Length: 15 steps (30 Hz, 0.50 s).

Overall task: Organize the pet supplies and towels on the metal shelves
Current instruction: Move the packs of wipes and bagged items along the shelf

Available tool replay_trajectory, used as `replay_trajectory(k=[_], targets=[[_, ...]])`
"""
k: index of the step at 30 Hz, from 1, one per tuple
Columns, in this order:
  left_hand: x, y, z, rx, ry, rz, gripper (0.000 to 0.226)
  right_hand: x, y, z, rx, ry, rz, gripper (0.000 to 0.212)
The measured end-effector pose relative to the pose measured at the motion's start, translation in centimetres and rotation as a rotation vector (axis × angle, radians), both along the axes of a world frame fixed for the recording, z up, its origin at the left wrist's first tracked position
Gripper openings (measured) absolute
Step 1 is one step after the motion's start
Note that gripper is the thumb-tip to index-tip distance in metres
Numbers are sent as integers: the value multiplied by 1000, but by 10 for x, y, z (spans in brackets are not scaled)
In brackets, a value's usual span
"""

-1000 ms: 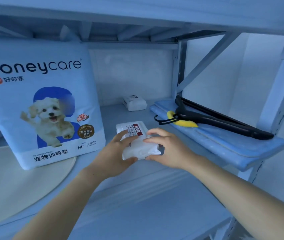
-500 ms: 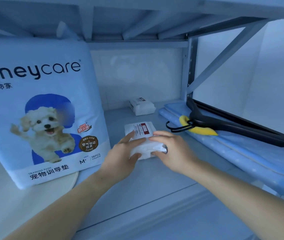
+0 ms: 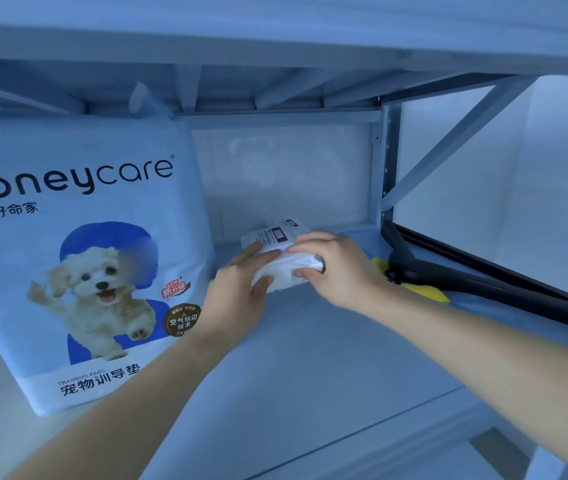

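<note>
A small white packet (image 3: 281,268) with a red-and-white label is held between both hands, deep on the metal shelf (image 3: 310,358). My left hand (image 3: 237,296) grips its left side and my right hand (image 3: 334,268) its right side. Just behind it lies a second small white packet (image 3: 289,226), mostly hidden by the held one. A large honeycare training-pad bag (image 3: 78,258) with a puppy picture stands upright at the left.
A folded blue towel (image 3: 483,289) lies along the right side with black hangers (image 3: 466,271) and a yellow item (image 3: 417,289) on it. The shelf's upright post (image 3: 388,161) and diagonal brace (image 3: 455,133) stand at the back right. A pale round mat lies at lower left.
Both hands have carried the white packet farther back along the shelf, up to the second packet near the rear wall. The view has moved closer in.
</note>
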<state>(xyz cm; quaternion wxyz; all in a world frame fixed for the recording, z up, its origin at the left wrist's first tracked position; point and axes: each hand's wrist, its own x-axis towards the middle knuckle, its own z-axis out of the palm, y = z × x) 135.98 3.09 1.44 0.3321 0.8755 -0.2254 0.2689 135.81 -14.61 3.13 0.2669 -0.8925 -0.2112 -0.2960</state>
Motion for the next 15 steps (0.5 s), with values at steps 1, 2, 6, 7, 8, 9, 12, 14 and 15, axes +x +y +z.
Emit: replay_trajectory(k=[1, 2, 6, 7, 8, 9, 12, 14, 15], targets=[[1, -2, 4, 0, -14, 15, 41, 4, -1, 4, 4, -9, 3, 31], [3, -4, 8, 3, -30, 30, 41, 8, -2, 7, 12, -20, 8, 31], [13, -19, 22, 16, -82, 67, 41, 26, -12, 19, 53, -61, 24, 31], [18, -23, 26, 22, -93, 70, 42, 31, -16, 22, 57, -72, 25, 31], [24, -27, 29, 27, -104, 65, 41, 37, -20, 25, 61, -81, 28, 31], [30, -32, 32, 29, -118, 54, 41, 43, -25, 28, 65, -86, 30, 31], [52, -46, 39, 46, -137, 23, 39, 63, -39, 33, 72, -89, 34, 31], [67, -56, 42, 56, -128, 35, 38, 76, -49, 37, 74, -89, 32, 31], [75, -61, 44, 57, -120, 49, 37, 82, -54, 38, 76, -87, 30, 31]])
